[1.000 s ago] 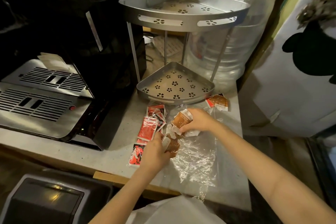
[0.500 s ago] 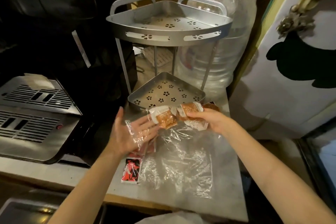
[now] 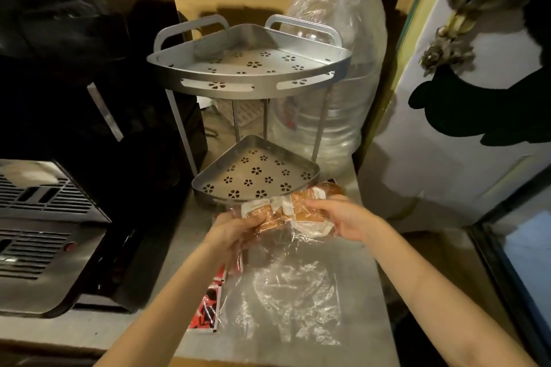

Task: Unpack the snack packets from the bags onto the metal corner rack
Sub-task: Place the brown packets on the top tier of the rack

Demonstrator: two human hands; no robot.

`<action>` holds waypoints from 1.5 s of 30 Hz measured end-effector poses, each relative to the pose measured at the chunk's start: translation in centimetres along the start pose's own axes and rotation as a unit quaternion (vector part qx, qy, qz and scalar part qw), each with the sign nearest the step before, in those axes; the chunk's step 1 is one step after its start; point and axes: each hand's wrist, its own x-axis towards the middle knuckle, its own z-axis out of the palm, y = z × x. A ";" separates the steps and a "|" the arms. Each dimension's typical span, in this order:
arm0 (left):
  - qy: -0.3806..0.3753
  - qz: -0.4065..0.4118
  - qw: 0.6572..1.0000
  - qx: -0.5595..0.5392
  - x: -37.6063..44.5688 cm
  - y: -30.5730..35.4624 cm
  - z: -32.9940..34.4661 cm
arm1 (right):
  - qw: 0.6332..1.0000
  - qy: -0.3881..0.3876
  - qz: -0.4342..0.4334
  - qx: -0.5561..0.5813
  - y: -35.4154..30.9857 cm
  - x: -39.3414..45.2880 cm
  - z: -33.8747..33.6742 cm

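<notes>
- Orange snack packets (image 3: 293, 208): small bunch held between both hands, lifted off the surface, just in front of the lower tray's front rim. My read: gathered into one bunch so they go onto the rack in a single move, not one by one.
- Left hand (image 3: 235, 228): fingers curled closed around the left end of the bunch, some clear film caught in the grip too.
- Right hand (image 3: 343, 219): thumb and fingers pinched on the right end, partly closed, steadying the bunch.
- Clear plastic bag (image 3: 286, 292): lies flat and crumpled on the surface directly below the hands, toward the person. Looks emptied or near it; can't tell for sure through the glare.
- Red packets (image 3: 210, 304): on the surface below the left hand, partly under the left forearm and bag edge. Not yet racked.
- Metal corner rack (image 3: 250, 89): two perforated tiers, just beyond the hands. Lower tray (image 3: 256, 176) and upper tray both bare, so the lower one is likely the nearest drop.
- Surface (image 3: 351, 292): grey, narrow, dimly lit.
- Large water bottle (image 3: 337, 68): wrapped in plastic, beyond the right hand, just behind the rack.
- Black and steel appliance (image 3: 44, 217): well left of the left hand.
- White panel with a dark shape to the right of the right hand; can't tell what it is.
</notes>
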 end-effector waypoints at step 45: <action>0.078 0.690 0.699 0.172 -11.9 41.0 3.3 | 0.737 0.084 -0.664 -0.090 -36.9 -9.7 3.6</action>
